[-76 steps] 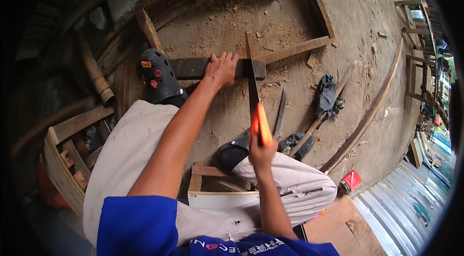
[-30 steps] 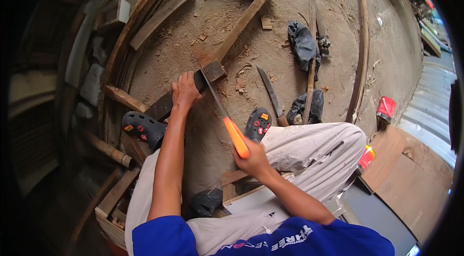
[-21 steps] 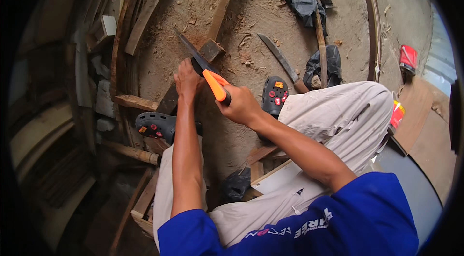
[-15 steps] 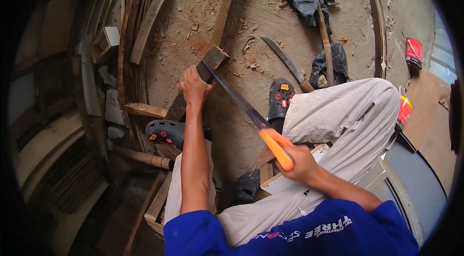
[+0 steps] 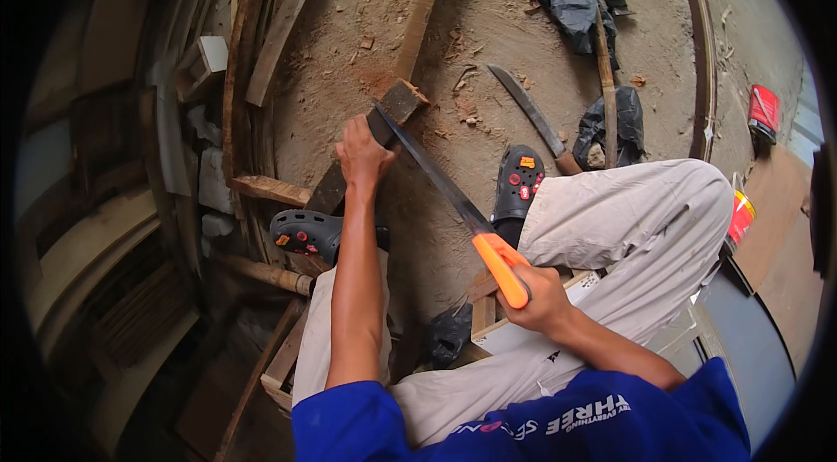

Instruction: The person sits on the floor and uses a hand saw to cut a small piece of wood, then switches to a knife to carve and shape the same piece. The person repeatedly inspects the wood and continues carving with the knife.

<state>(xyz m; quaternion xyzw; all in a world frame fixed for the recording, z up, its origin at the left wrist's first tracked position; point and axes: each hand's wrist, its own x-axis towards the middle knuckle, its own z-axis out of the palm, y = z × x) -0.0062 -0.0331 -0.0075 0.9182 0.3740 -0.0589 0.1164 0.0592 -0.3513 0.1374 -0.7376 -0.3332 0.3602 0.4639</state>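
My right hand [image 5: 538,298] is wrapped round the orange handle of a hand saw [image 5: 445,189]. The saw's dark blade slants up and to the left, its tip end lying at a dark wooden beam [image 5: 404,102] near the beam's far end. My left hand [image 5: 362,151] grips this beam just short of the blade, fingers over its upper side. Toward me the beam runs down past my left shoe [image 5: 305,235], partly hidden by my forearm. Whether the blade sits in a cut cannot be made out.
A machete [image 5: 527,112] lies on the dirt floor beyond my right shoe [image 5: 518,183]. Black plastic bags [image 5: 571,4] and a long pole [image 5: 603,61] are at the far right, with a red can [image 5: 764,111]. Timber pieces [image 5: 283,39] are stacked on the left.
The whole view has shifted slightly, moving the scene a little right and down. Both hands keep their grips, and the saw stays at nearly the same place on the beam.
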